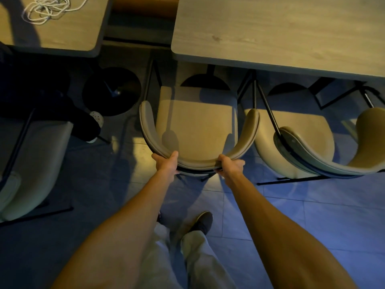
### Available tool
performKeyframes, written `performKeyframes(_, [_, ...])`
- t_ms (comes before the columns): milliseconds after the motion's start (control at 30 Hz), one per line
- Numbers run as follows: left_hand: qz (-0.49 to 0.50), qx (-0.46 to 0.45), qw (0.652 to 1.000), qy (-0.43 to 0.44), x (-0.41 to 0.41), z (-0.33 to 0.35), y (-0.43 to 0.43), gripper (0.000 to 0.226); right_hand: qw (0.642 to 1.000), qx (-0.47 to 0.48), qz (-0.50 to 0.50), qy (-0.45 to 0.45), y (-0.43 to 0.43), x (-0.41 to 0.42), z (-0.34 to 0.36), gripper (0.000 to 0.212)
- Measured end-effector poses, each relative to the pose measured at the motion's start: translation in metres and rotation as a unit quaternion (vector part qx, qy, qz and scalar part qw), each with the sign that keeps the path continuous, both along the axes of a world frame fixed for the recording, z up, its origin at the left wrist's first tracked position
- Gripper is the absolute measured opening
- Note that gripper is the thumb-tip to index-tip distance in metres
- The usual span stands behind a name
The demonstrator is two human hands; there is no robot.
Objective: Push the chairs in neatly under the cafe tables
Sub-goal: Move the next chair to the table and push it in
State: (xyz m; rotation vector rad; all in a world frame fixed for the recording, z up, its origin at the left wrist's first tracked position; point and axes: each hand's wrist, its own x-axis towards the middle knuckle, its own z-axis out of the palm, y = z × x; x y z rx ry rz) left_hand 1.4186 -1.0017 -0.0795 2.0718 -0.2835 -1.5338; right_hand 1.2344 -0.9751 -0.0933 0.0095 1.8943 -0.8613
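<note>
Centre chair [196, 126]: a beige upholstered seat with a curved wraparound back, standing in front of the long wooden desk [281, 32]; the front edge of the seat is level with the desk's near edge, and most of the seat is out from under the desk.
Left hand [166, 163]: closed around the back rim of the centre chair left of its middle, thumb over the top edge and fingers curled beneath.
Right hand [230, 164]: gripping the same rim right of its middle, thumb on top and fingers wrapped under the edge.
Arms: both bare and stretched forward from the bottom of the view.
Right chair [312, 147]: same beige type, just beside the centre chair, turned at an angle to the desk and mostly out from under it.
Left chair [31, 163]: a greyish seat at the left edge, near the smaller desk [68, 28].
Smaller desk: carries a loose coil of white cord [48, 9].
Under the desks: round black pedestal bases [112, 90].
Floor [312, 215]: large tiles, with the person's dark shoe [203, 222] and pale trousers below the arms.
Left side: another person's dark-clothed leg and a pale shoe [96, 118].
</note>
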Motion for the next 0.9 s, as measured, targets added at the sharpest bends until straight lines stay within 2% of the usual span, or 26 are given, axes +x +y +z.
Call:
performKeyframes(367, [-0.004, -0.021, 0.999, 0.023, 0.028, -0.009, 0.012, 0.068, 1.000, 0.002, -0.005, 0.023, 0.015, 0.019, 0.001, 0.058])
performKeyframes(667, [-0.027, -0.021, 0.999, 0.039, 0.053, -0.013, 0.021, 0.072, 0.999, -0.017, -0.009, 0.032, 0.034, 0.040, -0.003, 0.050])
performKeyframes(900, [-0.044, -0.033, 0.998, 0.031, 0.053, -0.014, 0.035, 0.066, 0.999, -0.021, 0.001, 0.042, 0.042, 0.039, -0.005, 0.052])
